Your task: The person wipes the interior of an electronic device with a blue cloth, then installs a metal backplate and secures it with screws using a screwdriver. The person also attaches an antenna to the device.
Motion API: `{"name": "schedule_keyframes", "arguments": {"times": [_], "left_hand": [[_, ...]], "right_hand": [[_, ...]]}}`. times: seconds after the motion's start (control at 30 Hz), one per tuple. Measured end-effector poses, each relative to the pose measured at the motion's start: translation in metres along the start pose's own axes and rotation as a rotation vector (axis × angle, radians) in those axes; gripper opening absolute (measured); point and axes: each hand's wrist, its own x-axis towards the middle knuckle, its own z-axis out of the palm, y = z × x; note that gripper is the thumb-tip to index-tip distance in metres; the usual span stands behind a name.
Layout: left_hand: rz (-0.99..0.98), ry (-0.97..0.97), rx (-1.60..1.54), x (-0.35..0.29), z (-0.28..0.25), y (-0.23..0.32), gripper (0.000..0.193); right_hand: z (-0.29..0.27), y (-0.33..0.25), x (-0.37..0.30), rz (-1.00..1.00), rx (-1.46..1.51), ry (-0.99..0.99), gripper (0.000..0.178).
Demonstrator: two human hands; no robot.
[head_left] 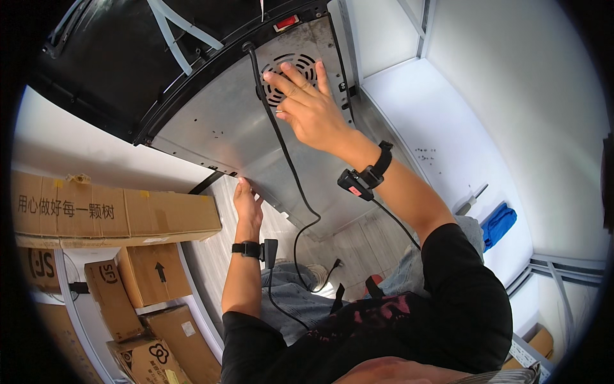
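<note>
A silver metal panel [236,137] with a round slotted vent [307,64] covers part of a large black-framed machine [128,64]. My right hand [313,118] is at the vent, three fingers stretched across its slots. Its thumb and forefinger are pinched together with a tiny pale bit at their tips, too small to name. Lower left, my left hand [248,206] grips the panel's edge, its thumb against the edge and its fingers partly hidden. A black power cord [281,144] runs from the machine's frame down across the panel.
A red switch [286,24] sits above the vent. Cardboard boxes [153,214] fill a shelf at left. On the white surface at right lie a grey-handled tool [470,203], a blue cloth [499,225] and scattered small dark pieces [425,155]. The cord's plug [337,263] hangs near my legs.
</note>
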Motion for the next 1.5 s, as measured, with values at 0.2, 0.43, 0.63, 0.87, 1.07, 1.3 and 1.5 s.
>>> {"name": "schedule_keyframes", "arguments": {"times": [0.2,0.43,0.63,0.87,1.07,1.3,1.5], "left_hand": [[-0.011,0.01,-0.002,-0.003,0.003,0.002,0.035],[-0.009,-0.069,0.023,0.005,-0.008,-0.005,0.04],[-0.009,0.001,-0.004,-0.002,0.003,0.001,0.035],[0.004,0.018,-0.007,-0.008,0.006,0.004,0.034],[-0.003,0.022,0.005,-0.009,0.007,0.006,0.034],[-0.002,-0.001,0.017,-0.002,0.002,0.002,0.036],[0.009,0.053,0.256,0.003,-0.013,0.005,0.045]], "right_hand": [[0.0,0.0,0.0,0.0,0.002,0.005,0.014],[0.0,0.001,0.0,0.002,0.018,0.018,0.013],[0.0,0.002,0.0,0.005,0.01,0.019,0.015],[0.0,0.001,0.001,-0.001,0.02,0.029,0.016],[0.0,0.001,0.002,-0.009,0.03,0.036,0.017],[-0.002,0.004,0.0,0.003,0.039,0.004,0.015],[-0.003,0.005,0.001,0.008,0.056,-0.01,0.014]]}}
